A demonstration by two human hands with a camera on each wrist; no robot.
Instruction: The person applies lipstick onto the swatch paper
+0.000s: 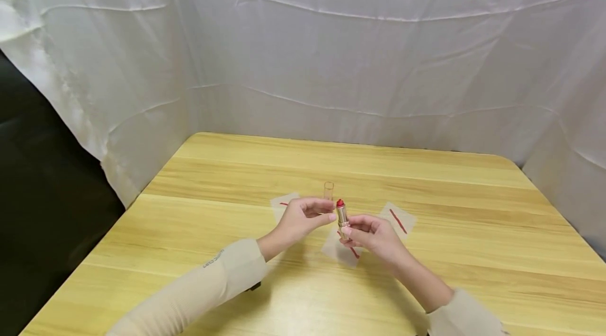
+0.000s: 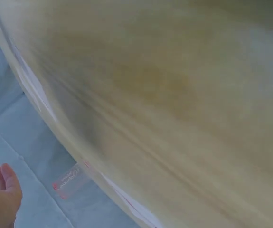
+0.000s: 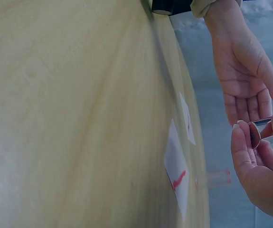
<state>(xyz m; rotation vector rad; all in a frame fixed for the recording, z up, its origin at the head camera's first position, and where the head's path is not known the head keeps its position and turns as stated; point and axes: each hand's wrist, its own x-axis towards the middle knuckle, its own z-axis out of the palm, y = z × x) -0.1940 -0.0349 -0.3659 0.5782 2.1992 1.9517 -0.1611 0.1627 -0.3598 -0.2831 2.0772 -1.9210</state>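
Note:
My right hand (image 1: 379,238) grips a lipstick (image 1: 343,220) by its shiny lower case, holding it nearly upright with the red tip bared. Just left of the lipstick is my left hand (image 1: 305,215), its thumb and fingers reaching toward it. In the right wrist view the fingers of the left hand (image 3: 243,71) are extended, palm showing, while the right hand (image 3: 264,175) pinches the round-ended case. Behind the hands a clear lipstick cap (image 1: 329,189) stands on the table. Below the lipstick lies a small white paper (image 1: 336,253) with a red streak, partly covered by the right hand.
Another white paper (image 1: 400,217) with a red line lies right of the right hand. A further marked paper (image 1: 280,203) is partly hidden by the left hand. The wooden table (image 1: 450,194) reaches back to a pale hanging cloth (image 1: 331,62); a dark area (image 1: 42,183) is at the left.

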